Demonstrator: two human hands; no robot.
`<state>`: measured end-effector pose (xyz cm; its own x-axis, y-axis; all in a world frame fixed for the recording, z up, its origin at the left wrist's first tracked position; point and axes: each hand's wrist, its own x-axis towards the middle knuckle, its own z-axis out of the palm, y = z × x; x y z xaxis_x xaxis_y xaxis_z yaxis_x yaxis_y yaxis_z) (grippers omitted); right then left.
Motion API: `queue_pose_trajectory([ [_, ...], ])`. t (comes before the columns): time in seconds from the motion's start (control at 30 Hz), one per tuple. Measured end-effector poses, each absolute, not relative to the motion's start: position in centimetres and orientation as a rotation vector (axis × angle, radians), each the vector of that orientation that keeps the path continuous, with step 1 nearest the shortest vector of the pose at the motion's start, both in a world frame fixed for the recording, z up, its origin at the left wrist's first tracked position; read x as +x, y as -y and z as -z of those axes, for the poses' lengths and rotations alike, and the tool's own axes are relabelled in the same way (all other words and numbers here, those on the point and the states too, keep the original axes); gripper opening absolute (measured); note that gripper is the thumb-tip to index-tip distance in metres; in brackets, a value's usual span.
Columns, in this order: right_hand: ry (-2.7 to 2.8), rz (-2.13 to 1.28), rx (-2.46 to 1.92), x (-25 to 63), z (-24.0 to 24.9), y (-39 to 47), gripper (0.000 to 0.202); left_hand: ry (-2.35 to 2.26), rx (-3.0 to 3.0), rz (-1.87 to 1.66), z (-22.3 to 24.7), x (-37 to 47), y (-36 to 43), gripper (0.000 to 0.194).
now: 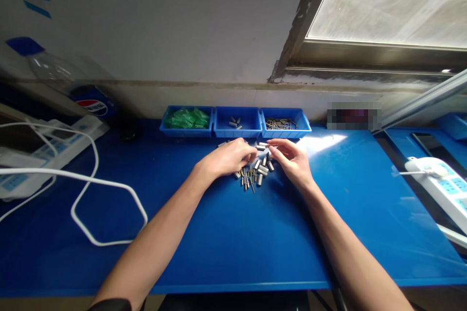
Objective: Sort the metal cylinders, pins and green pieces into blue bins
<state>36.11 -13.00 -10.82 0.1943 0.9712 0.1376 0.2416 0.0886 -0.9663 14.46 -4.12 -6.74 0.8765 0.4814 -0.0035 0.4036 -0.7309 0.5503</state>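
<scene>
My left hand (229, 157) reaches over the left side of a small pile, its fingers bent down and drawn together. Whatever those fingertips hold, if anything, is hidden. On the pile's right side, my right hand (294, 163) has thumb and index finger curved close together beside short silver metal pieces (261, 146). Whether one of these is between the fingertips is too small to make out. Below and between the hands lie more silver cylinder-like pieces (262, 170) and several thin brass-coloured pins (247, 180), loose on the blue table (233, 238).
Along the wall stand three blue bins: one with green plastic pieces (188, 118), a middle bin (238, 132) with a few silver pieces, and one with pins (280, 123). A bottle (89, 99), white cable (109, 182) and power strips (54, 155) are left; another power strip (450, 189) is right.
</scene>
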Motion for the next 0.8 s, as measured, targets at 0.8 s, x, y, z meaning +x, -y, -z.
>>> queue_pose_trajectory([
  [0.8, 2.248, -0.264, -1.387, 34.7, 10.1, 14.2, 0.095, -0.929, 2.581, 0.104, 5.2, 13.0, 4.7, 0.061],
])
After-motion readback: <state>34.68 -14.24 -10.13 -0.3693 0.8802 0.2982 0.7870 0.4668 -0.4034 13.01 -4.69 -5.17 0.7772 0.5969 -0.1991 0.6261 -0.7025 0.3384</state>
